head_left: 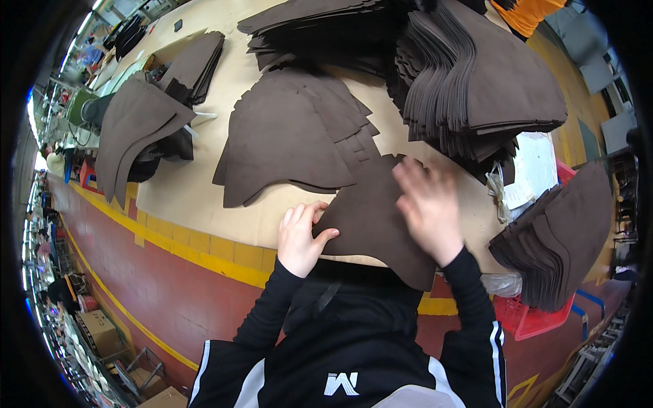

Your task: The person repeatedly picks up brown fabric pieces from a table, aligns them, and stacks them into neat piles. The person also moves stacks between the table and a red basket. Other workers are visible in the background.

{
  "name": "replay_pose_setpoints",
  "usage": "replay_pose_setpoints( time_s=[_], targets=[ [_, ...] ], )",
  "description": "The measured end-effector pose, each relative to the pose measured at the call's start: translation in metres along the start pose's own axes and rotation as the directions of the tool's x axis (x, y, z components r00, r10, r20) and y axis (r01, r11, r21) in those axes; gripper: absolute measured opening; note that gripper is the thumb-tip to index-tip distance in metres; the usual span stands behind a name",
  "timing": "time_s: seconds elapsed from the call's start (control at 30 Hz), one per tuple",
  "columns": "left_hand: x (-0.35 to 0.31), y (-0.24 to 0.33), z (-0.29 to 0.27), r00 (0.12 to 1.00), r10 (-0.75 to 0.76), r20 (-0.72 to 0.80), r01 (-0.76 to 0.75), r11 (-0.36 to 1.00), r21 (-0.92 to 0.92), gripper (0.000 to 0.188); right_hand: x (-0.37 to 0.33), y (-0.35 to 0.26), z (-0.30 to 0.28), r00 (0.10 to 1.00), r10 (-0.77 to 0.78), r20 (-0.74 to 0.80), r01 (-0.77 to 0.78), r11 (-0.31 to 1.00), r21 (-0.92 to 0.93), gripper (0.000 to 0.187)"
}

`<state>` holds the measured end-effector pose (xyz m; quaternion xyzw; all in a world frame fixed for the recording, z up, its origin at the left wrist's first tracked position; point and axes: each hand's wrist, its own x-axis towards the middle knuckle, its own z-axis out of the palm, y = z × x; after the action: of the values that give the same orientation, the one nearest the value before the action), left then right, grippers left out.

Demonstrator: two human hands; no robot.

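Note:
A dark brown, flat cut panel point(371, 221) with curved edges lies at the table's near edge, its lower tip hanging over. My left hand point(300, 234) holds its left corner, the thumb over the surface and the fingers curled at the edge. Over the panel's right side is my right hand point(430, 207), fingers stretched out and partly blurred by motion. Just beyond, a fanned pile of similar brown panels point(289, 129) rests on the table, its right part meeting the panel's upper edge.
A tall stack of brown panels point(469, 75) stands far right, with another stack point(320, 30) beside it. More panels point(139, 126) overhang the left edge. At right, a bundle point(558, 234) sits over a red basket point(534, 318). The pale table point(197, 197) borders a red floor.

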<state>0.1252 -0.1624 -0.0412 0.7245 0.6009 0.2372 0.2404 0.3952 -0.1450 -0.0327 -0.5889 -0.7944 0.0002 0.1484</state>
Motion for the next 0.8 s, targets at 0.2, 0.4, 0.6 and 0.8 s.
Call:
replay_pose_setpoints(
  time_s=[0.2,0.4,0.6,0.8],
  targets=[
    [-0.003,0.0,0.003,0.997,0.071,-0.021,-0.071,0.997,-0.003,0.037,-0.021,-0.032,0.006,0.941,-0.298,0.158,0.261,0.941,0.216,0.052],
    [-0.029,0.014,0.001,0.983,0.146,-0.111,-0.166,0.965,-0.202,0.022,-0.009,0.021,-0.003,0.997,0.077,0.004,-0.076,0.973,0.217,0.046],
    [-0.024,0.005,-0.049,0.946,-0.162,-0.28,0.012,0.883,-0.469,0.025,-0.047,0.024,0.001,0.943,0.196,-0.268,0.049,0.715,0.697,0.066],
    [0.071,-0.128,-0.104,0.957,-0.137,-0.254,0.039,0.933,-0.357,0.054,0.029,-0.028,-0.009,0.97,-0.226,-0.088,0.242,0.895,0.374,0.07]
  ],
)
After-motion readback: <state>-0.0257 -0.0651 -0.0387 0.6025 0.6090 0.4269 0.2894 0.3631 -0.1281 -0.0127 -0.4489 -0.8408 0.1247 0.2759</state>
